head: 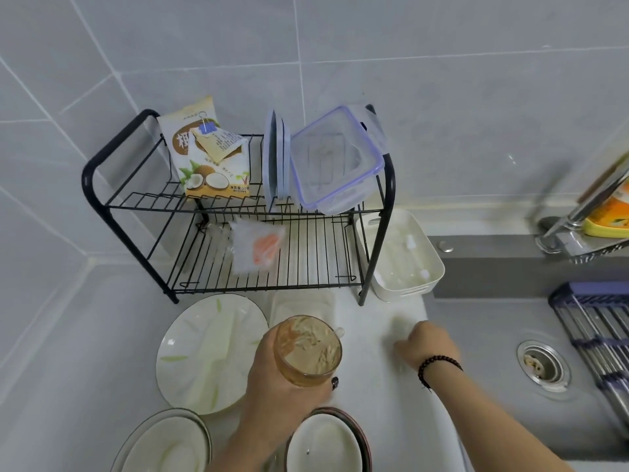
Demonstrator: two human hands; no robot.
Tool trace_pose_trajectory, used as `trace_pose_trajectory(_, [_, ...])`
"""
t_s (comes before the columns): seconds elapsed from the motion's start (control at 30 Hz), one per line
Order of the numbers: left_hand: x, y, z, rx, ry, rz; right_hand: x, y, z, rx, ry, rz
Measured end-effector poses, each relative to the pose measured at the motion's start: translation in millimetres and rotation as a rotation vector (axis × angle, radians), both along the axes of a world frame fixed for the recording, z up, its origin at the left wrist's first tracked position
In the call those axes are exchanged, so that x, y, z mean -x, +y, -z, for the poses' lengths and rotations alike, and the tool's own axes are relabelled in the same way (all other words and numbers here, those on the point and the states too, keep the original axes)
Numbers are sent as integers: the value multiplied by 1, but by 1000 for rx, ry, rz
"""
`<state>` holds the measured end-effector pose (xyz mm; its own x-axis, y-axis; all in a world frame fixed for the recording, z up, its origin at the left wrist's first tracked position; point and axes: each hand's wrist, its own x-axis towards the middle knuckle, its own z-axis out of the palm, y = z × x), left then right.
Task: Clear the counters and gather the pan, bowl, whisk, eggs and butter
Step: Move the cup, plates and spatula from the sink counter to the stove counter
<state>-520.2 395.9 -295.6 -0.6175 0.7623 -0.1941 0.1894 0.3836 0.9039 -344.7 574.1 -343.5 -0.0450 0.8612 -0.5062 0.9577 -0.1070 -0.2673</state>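
My left hand (272, 386) grips a clear glass mug (308, 350) with a brownish pattern, held just above the white counter. My right hand (429, 345) reaches to the counter's right edge beside the sink. Its fingers curl round a small pale translucent object (400, 327), which is too blurred to identify. A white bowl with a dark rim (323, 444) sits at the bottom centre, partly behind my left wrist. No pan, whisk, eggs or butter are in view.
A large leaf-patterned plate (211, 352) and stacked plates (166, 444) lie to the left. A clear tub (299, 310) stands before the black dish rack (238, 212), which holds a coconut bag (204, 148) and a lidded box (333, 161). To the right are a white basket (398, 257) and the sink (493, 335).
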Motion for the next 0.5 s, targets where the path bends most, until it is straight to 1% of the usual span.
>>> trace_pose_trajectory(0.27, [-9, -1, -4, -43, -4, -49, 6, 5, -2, -38, -90, -122])
trace_pose_trajectory(0.5, [-15, -3, -8, -82, 0, -95, 8, 10, -1, -38, -123, -195])
